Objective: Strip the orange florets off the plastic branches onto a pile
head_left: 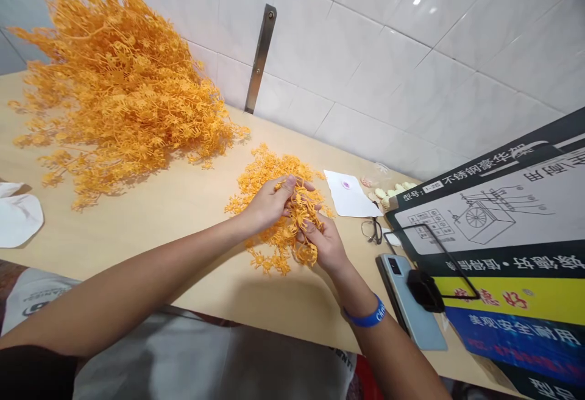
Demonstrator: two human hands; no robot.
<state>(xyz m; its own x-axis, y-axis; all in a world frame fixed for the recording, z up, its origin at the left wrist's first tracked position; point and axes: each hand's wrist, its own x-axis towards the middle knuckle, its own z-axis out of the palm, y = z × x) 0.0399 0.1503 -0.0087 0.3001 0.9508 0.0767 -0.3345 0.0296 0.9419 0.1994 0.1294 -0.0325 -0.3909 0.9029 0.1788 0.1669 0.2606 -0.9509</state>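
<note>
My left hand (273, 200) is closed, thumb against fingers, on an orange artificial flower spray (298, 206) over the middle of the table. From the lower right, my right hand (326, 242) grips the same spray, its thumb pressed on the small blossoms. More orange sprays (258, 174) lie on the table behind and beneath both hands, so where the held piece ends is hard to tell. A much larger heap of orange sprays (132, 92) rises at the left against the wall.
The table (192, 223) meets a tiled wall with a metal bracket (260, 58). To the right are a white paper (347, 196), glasses (372, 230), a phone (414, 302), a black frame-like stand (427, 287) and a large printed box (503, 235). White cloth (18, 217) lies left.
</note>
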